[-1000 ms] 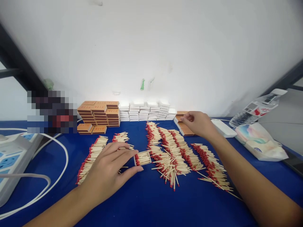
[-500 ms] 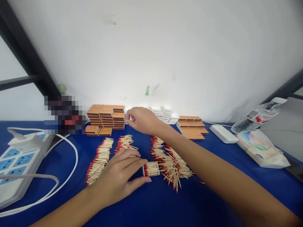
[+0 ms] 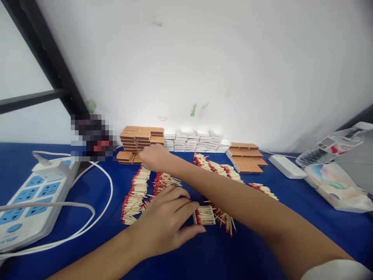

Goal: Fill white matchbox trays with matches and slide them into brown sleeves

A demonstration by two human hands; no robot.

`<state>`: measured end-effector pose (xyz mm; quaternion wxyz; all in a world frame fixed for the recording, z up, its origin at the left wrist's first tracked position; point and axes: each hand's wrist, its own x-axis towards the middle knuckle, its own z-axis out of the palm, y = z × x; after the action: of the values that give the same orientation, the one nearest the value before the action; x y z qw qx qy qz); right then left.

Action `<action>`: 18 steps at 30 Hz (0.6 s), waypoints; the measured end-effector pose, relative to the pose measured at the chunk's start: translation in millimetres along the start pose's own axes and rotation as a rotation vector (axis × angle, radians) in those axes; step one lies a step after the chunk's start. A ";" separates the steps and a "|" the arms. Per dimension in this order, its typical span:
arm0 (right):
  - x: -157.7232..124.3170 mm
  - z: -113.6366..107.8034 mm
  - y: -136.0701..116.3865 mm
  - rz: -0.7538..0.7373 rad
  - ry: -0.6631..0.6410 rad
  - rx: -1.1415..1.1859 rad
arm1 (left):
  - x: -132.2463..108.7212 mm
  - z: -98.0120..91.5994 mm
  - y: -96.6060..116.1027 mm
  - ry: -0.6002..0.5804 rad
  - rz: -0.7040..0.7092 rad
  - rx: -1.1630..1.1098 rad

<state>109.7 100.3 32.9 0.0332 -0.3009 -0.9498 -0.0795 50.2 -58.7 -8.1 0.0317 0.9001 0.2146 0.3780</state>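
Note:
My left hand [image 3: 169, 219] rests on the blue table [image 3: 233, 252] with its fingers pinched on a small white tray of red-tipped matches [image 3: 204, 216]. My right arm crosses over it to the far left, and my right hand [image 3: 153, 156] is closed at the foot of the orange matchbox stack [image 3: 142, 138], next to two loose orange boxes [image 3: 125, 156]. What its fingers hold is hidden. Rows of loose matches [image 3: 136, 192] lie between the two hands and under my right forearm.
White inner trays [image 3: 192, 140] are stacked along the wall, with flat orange sleeves [image 3: 246, 157] to their right. A white power strip [image 3: 32, 196] and its cable [image 3: 96, 202] lie at the left. A white remote [image 3: 287, 166] and a packet [image 3: 335, 184] lie at the right.
My right hand swept from the orange sleeves at the right, past the white trays, to the orange stack at the left. My left hand stayed on the match tray. The view shifted left.

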 end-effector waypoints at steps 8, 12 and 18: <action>-0.7 0.0 -10.7 -0.012 0.000 -0.058 | -0.8 0.9 -1.4 -0.018 0.001 0.001; 1.2 0.0 -10.7 -0.018 0.008 -0.072 | -0.9 1.2 -1.5 -0.032 -0.005 0.000; -22.7 -19.1 0.2 -0.011 0.044 -0.088 | -0.9 0.9 -1.9 -0.020 -0.019 0.036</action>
<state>128.7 84.4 49.3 0.0402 -0.2952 -0.9460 -0.1279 49.6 -57.3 -9.8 0.0213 0.9021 0.2297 0.3646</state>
